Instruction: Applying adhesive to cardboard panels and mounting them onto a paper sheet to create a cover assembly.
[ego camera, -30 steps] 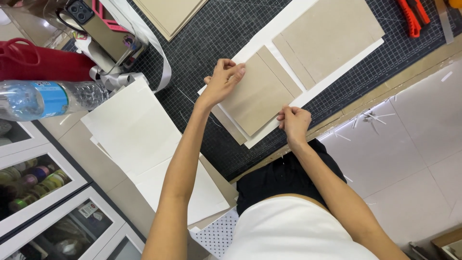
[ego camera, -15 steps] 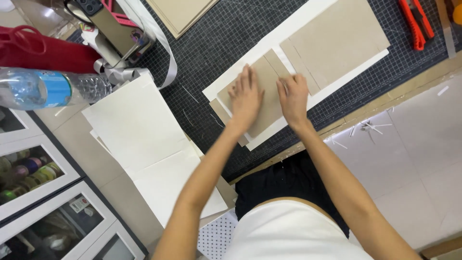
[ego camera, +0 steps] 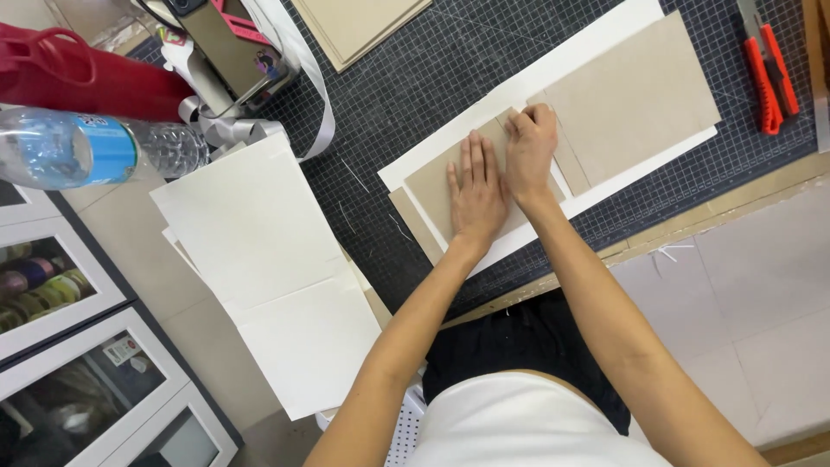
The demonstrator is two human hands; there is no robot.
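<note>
Head view: both hands have come together since a second ago, when they gripped the near board by its two ends; half a second ago they lay flat side by side, and now they sit close at its far end. By the look of it the board is already laid down and is being pressed and lined up rather than carried.

Left hand lies open, palm down, fingers spread a little, flat on the small brown board. Right hand, just beside it and touching, has its fingers curled, the tips pushing at the narrow gap between that board and the large brown board beyond. Neither hand holds anything.

Both boards are stiff, matt, grey-brown card with straight cut edges, lying on a smooth white sheet. Under it is a dark cutting mat with a fine pale grid. Far right of the hands lies an orange cutter; left of them, a stack of white sheets and a clear plastic bottle.
</note>
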